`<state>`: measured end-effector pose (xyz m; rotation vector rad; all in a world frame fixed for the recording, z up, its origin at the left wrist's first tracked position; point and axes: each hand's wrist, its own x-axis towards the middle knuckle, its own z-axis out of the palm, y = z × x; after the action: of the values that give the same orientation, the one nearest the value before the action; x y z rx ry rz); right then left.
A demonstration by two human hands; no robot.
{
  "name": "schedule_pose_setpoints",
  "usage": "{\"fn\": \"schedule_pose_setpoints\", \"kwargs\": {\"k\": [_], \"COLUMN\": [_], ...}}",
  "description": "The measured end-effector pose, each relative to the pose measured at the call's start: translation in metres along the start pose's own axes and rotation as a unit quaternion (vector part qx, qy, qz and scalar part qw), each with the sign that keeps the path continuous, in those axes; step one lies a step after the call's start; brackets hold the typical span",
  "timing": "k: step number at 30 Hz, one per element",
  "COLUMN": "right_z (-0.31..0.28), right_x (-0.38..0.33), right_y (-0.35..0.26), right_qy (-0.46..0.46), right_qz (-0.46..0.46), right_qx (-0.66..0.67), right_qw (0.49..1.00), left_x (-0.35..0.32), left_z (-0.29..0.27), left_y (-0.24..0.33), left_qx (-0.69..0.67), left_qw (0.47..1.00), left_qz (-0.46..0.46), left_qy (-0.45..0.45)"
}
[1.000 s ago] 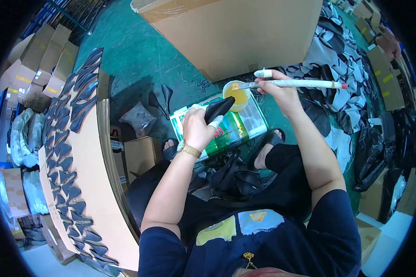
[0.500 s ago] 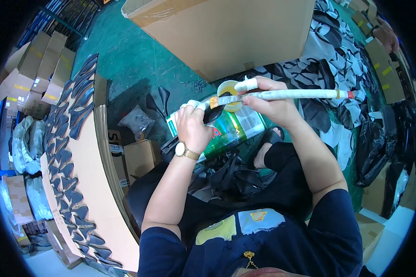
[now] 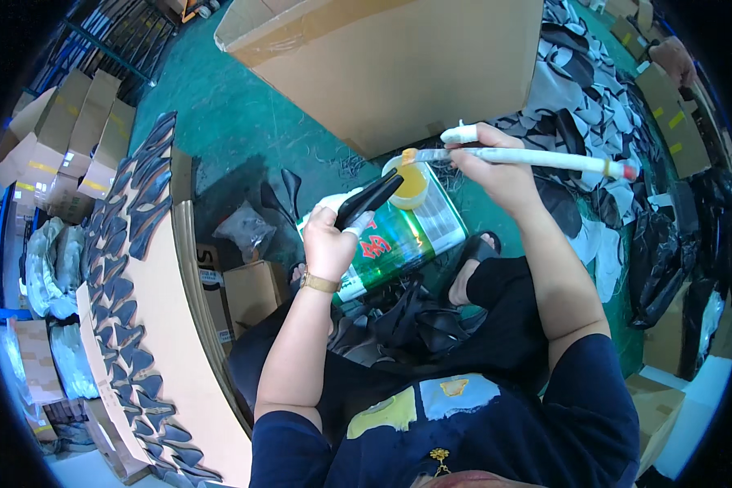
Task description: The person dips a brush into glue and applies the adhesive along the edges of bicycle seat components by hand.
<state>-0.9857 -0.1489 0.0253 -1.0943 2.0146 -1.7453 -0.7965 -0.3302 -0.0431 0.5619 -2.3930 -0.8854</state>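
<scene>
My left hand (image 3: 329, 248), with white wrapping on some fingers, is closed around a black, narrow, pointed piece (image 3: 369, 200) shaped like a small bike saddle. Between thumb and fingers, my right hand (image 3: 500, 177) grips a brush (image 3: 545, 157) with a long white handle. The brush's yellowish bristles are above the far rim of a cup (image 3: 407, 197) that holds a yellow liquid. That cup stands on a green metal-looking container (image 3: 398, 259) in front of me. The black piece's tip points toward the cup.
At left, a cardboard sheet (image 3: 189, 325) carries rows of black shaped pieces (image 3: 146, 207). A large carton (image 3: 398, 81) stands ahead. Grey and black scraps (image 3: 577, 106) are heaped at right, near black plastic bags (image 3: 659, 252). More black pieces (image 3: 419, 313) lie between my legs.
The brush has lifted off the black piece and moved slightly right, above the cup's far rim. My left hand has turned and come nearer, so the black piece now shows lengthwise.
</scene>
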Motion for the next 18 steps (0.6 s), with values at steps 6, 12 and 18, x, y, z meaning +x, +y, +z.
{"fn": "schedule_pose_setpoints", "kwargs": {"k": [6, 12, 18], "right_z": [-0.005, -0.001, 0.004], "right_x": [0.0, -0.002, -0.009], "right_y": [0.002, 0.004, -0.011], "right_qy": [0.0, 0.002, 0.028], "right_qz": [0.086, 0.097, 0.026], "right_qx": [0.192, 0.194, 0.188], "right_qw": [0.978, 0.976, 0.982], "left_x": [0.001, 0.004, 0.008], "left_z": [0.004, -0.002, -0.005], "left_y": [0.0, 0.009, 0.009], "left_qx": [-0.314, -0.388, -0.134], "left_qw": [0.929, 0.892, 0.989], "left_qz": [-0.185, -0.222, -0.024], "left_qy": [-0.057, -0.064, 0.063]}}
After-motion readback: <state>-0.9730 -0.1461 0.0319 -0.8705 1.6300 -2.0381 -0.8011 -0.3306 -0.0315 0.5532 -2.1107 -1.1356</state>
